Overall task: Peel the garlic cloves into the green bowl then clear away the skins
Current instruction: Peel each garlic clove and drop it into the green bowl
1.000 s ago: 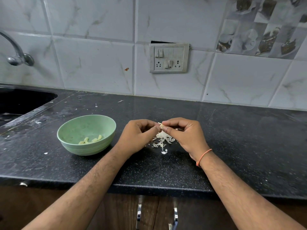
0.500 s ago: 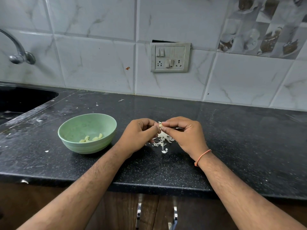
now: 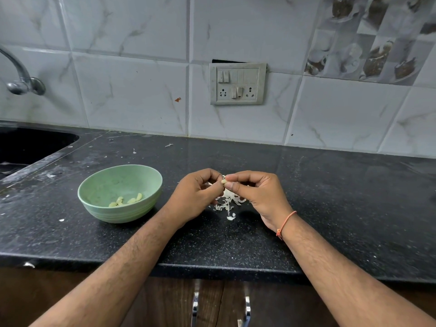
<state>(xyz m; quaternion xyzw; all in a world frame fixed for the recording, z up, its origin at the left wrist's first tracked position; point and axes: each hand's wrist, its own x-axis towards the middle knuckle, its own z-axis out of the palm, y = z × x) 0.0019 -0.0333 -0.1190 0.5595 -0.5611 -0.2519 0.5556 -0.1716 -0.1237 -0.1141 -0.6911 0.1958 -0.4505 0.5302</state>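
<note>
Above the skins (image 3: 227,202), both hands' fingers (image 3: 238,178) pinch one garlic clove (image 3: 223,181).

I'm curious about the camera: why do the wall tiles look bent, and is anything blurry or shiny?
Head view: the wide lens bows the white marble-look wall tiles; the black speckled countertop carries soft window-like glare; the pale green ribbed bowl and both hands look sharp.

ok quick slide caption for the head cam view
Both hands, left hand and right hand, pinch a garlic clove above skins, beside the green bowl.
</note>
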